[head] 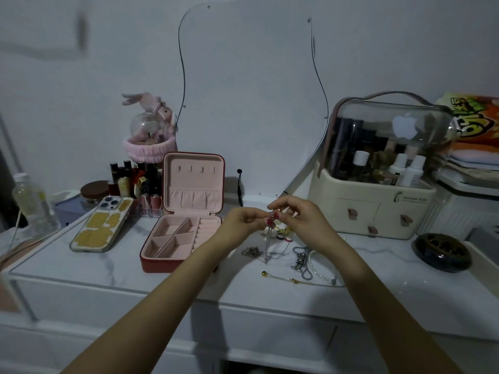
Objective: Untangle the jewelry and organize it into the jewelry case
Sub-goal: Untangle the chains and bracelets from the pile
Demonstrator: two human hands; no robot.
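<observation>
Silver chain (268, 240), untangling step, lifted clear of the jewelry pile (294, 255).
Left hand (243, 221) and right hand (299, 214) each pinch the chain's top end, fingertips nearly touching; it hangs straight below the grip, long axis vertical, free end down on the marble tabletop (108, 268). Pink-lined jewelry case (175, 238) stands open left of the grip, its 4 visible compartments holding nothing. Next, likely: ease the strand free, then carry it leftward.
</observation>
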